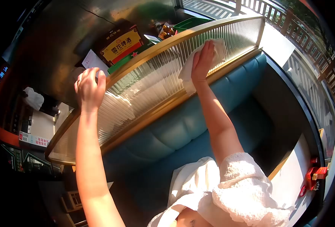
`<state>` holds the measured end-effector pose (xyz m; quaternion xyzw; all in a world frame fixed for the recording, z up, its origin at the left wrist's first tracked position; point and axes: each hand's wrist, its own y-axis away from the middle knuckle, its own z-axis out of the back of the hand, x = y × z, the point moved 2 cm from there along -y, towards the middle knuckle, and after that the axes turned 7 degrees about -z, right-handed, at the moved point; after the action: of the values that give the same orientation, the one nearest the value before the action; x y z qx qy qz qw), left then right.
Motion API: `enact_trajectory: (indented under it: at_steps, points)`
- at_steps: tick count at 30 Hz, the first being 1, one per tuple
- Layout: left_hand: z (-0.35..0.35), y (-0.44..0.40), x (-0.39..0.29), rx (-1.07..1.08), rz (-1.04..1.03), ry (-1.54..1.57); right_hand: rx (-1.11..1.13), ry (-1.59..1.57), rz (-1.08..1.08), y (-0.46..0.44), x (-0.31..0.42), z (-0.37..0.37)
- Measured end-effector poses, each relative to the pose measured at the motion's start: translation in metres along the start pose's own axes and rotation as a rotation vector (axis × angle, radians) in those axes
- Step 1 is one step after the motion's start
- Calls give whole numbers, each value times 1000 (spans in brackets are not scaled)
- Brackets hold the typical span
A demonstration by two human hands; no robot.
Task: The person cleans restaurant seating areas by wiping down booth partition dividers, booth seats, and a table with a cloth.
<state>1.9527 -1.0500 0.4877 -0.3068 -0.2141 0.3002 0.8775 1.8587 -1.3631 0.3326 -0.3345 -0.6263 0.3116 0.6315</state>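
Observation:
My right hand (203, 62) presses a white cloth (186, 72) against the ribbed glass panel (152, 81) of a booth divider. Part of the cloth hangs below the palm, and some bunches up beyond the fingers. Along the panel's top runs a curved wooden rail (160, 47). My left hand (88, 89) grips this rail on the left side, its fingers bent over the top and the fingertips partly hidden. Both arms reach forward over the seat.
A blue padded bench (167, 136) stands under the divider. Behind the panel are a yellow-labelled beer carton (124, 45) and a green bin (192, 23). A pale table (292, 185) with red items is at lower right, beside a window. A white counter (42, 123) is at left.

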Motion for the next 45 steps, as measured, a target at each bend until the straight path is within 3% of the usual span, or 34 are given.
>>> enact_trajectory:
  at_steps: [3,5,6,7,9,11,12,14,15,17,20,23,25,26,29,31,32,34,39,41,42,45]
  points:
    - [2,-2,-4,7,31,2,-113,83,-415,2,-119,-9]
    - [6,-2,-8,37,59,-17,-234,355,-372,20,-158,-23]
    - [6,-3,-8,47,63,-9,-242,348,-365,7,-140,-22]
    - [6,-3,-8,35,64,-12,-283,-216,-710,-9,-112,-19]
    - [5,-3,-6,45,57,0,-196,-104,-577,-32,-56,-25]
    - [6,-2,-6,43,60,34,-82,227,-352,-59,8,-15]
    - [6,-2,-6,41,61,38,-83,229,-366,-62,-2,-13]
    - [4,-2,-2,64,73,50,-263,128,-189,-77,-25,-12]
    - [4,-2,-1,74,72,45,-264,118,-198,-87,-50,-11]
    - [6,-3,-3,121,103,56,-283,-6,-477,-98,-131,-1]
    - [3,-1,2,153,151,-27,-355,-434,-743,-89,-232,-2]
    - [4,-3,-7,231,273,-186,-108,-368,-863,-83,-264,1]
    - [-6,-20,-38,150,106,-244,-238,4,-798,-102,-210,8]
    - [-6,-42,-75,151,29,-165,-268,113,-640,-114,-193,3]
    - [-37,-98,-152,115,-2,20,-229,119,-512,-153,-152,5]
    - [-54,-104,-158,141,24,25,-203,28,-300,-178,-145,20]
    - [-59,-104,-157,158,65,22,-206,31,-303,-188,-154,25]
    - [-57,-106,-161,122,-16,-16,-252,-273,-261,-201,-176,32]
    - [-57,-105,-158,142,-13,-6,-316,-266,-260,-237,-238,39]
    - [-57,-106,-158,145,-4,-1,-227,-228,-364,-245,-272,46]
    - [-57,-106,-159,151,5,1,-404,-98,-372,-235,-298,41]
    - [-58,-105,-156,181,7,-23,-251,-60,-437,-213,-322,53]
